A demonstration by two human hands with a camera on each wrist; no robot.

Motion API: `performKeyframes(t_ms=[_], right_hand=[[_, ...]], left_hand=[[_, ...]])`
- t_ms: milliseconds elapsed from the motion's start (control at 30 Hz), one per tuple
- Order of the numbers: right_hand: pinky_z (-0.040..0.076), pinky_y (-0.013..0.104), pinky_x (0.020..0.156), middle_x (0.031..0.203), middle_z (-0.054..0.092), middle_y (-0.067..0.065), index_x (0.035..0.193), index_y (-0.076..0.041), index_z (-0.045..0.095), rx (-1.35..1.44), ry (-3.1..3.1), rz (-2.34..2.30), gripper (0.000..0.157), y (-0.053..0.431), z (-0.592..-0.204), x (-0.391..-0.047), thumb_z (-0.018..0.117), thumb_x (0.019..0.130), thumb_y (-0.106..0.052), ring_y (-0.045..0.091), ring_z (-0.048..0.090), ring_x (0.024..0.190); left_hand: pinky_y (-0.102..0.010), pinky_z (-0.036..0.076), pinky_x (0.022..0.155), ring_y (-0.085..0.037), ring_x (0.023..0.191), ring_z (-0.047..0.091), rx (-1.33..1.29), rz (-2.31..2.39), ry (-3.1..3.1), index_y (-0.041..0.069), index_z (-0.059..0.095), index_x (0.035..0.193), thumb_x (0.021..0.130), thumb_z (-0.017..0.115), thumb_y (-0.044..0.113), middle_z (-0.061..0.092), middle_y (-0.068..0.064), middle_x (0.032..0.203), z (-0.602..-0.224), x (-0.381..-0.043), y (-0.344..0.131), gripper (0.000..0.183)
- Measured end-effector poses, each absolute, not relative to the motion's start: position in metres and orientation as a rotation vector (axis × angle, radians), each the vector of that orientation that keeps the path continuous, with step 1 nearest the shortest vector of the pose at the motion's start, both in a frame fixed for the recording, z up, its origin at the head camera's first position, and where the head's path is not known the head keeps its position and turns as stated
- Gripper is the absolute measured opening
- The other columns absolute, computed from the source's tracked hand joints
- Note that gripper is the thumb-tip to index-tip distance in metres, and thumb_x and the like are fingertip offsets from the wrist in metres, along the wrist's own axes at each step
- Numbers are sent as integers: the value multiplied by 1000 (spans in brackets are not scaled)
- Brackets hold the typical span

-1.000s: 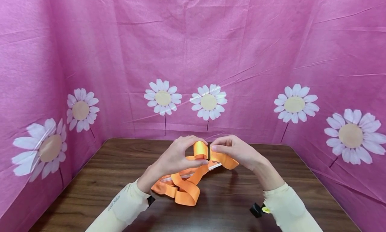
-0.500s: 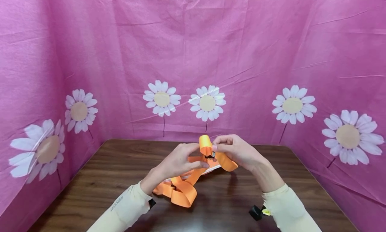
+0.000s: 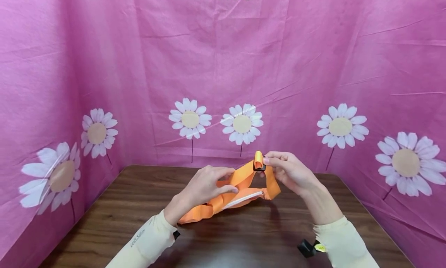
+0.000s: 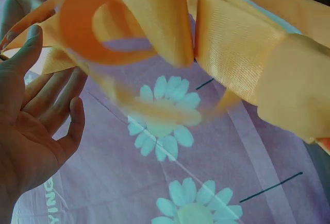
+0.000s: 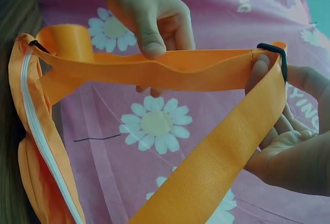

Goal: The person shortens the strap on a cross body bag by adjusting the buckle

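Pinching the black buckle (image 3: 259, 169): the person's right grip (image 3: 292, 171), thumb and fingers closing at it and at the orange strap (image 3: 242, 174), which is running through it. A short fold of strap is standing up out of the buckle. Both are hanging clear of the desk (image 3: 226, 246), to the right of the left grip (image 3: 203, 186). One length of strap is dropping from the buckle towards the right end of the orange bag (image 3: 248, 191); another is slanting down leftward to the left grip. Left grip is spreading, thumb and fingertips standing apart, strap passing between; right wrist view is showing the thumb at the strap's upper edge, how firmly it is pressing I cannot tell. Bag is lying low beneath the hands, its white zipper (image 3: 244, 199) facing the near side. More strap is looping at the bag's left part, partly hiding behind the left grip; one length is blurring in the left wrist view. Pale sleeves (image 3: 144, 239) are covering the forearms. Pink curtain (image 3: 223, 59) with white daisies (image 3: 189, 119) is hanging behind
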State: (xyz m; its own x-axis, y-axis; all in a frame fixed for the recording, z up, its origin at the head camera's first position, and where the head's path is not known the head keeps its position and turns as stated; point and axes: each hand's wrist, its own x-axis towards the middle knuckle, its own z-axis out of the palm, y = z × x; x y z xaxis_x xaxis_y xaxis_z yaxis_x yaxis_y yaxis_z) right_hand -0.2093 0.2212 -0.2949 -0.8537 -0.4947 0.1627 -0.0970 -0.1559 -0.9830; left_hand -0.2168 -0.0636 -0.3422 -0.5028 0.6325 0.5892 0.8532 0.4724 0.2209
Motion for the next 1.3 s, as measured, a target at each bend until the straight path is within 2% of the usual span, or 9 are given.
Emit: performKeyframes(t_ms=[233, 400, 533, 700, 800, 867, 1033, 1133, 1300], right_hand=[[47, 36, 87, 90, 72, 6, 94, -10, 76, -590, 1813, -2160, 22, 225, -298, -213, 56, 103, -7, 21, 66, 81], [46, 35, 85, 87, 73, 7, 92, -11, 76, -549, 1785, -2202, 25, 226, -297, -215, 54, 103, -7, 20, 66, 79], [46, 34, 82, 86, 72, 7, 90, -11, 76, -522, 1801, -2214, 24, 227, -297, -215, 55, 102, -8, 20, 65, 77], [50, 33, 80, 89, 69, 6, 92, -9, 74, -587, 1878, -2149, 18, 222, -300, -213, 59, 101, -7, 22, 65, 78], [53, 32, 75, 90, 68, 9, 96, -5, 72, -645, 1951, -2064, 11, 215, -302, -210, 64, 100, -11, 23, 65, 78], [54, 32, 69, 89, 68, 13, 99, -2, 71, -677, 1996, -2003, 12, 209, -304, -207, 67, 99, -14, 22, 65, 75], [49, 30, 55, 80, 66, 15, 102, 1, 69, -694, 2077, -1896, 21, 191, -308, -203, 73, 95, -19, 19, 59, 64], [45, 28, 56, 77, 63, 11, 100, -1, 71, -691, 2145, -1853, 22, 184, -311, -202, 77, 93, -21, 18, 55, 64], [47, 29, 63, 82, 65, 13, 101, -1, 72, -718, 2167, -1818, 22, 180, -314, -202, 77, 93, -21, 19, 57, 70]], left_hand=[[-24, 44, 58, -10, 63, 54, -1214, -656, -2341, 16, 72, 114, 83, 86, 38, 61, 12, 79, -343, -222, -70, 40], [-24, 41, 54, -6, 61, 47, -1244, -619, -2384, 19, 69, 103, 84, 85, 38, 58, 8, 74, -341, -226, -75, 32], [-24, 46, 61, -11, 68, 57, -1296, -627, -2468, 18, 70, 106, 85, 84, 38, 63, 9, 80, -339, -228, -79, 32], [-29, 52, 76, -16, 86, 66, -1333, -655, -2498, 13, 69, 122, 87, 82, 39, 70, 4, 98, -339, -229, -81, 46], [-33, 50, 89, -13, 102, 64, -1322, -719, -2443, 14, 63, 135, 89, 79, 43, 69, 4, 114, -337, -224, -79, 57], [-37, 46, 96, -11, 111, 60, -1301, -781, -2386, 16, 58, 142, 91, 77, 46, 65, 5, 123, -334, -219, -77, 63], [-39, 42, 96, -6, 115, 55, -1302, -938, -2246, 19, 56, 145, 92, 75, 46, 60, 9, 130, -327, -206, -70, 61], [-38, 43, 93, -5, 114, 54, -1318, -957, -2203, 19, 59, 141, 92, 76, 43, 59, 12, 129, -324, -201, -68, 57], [-37, 44, 90, -7, 111, 56, -1314, -946, -2161, 18, 65, 134, 91, 79, 39, 61, 12, 125, -324, -200, -67, 50]])
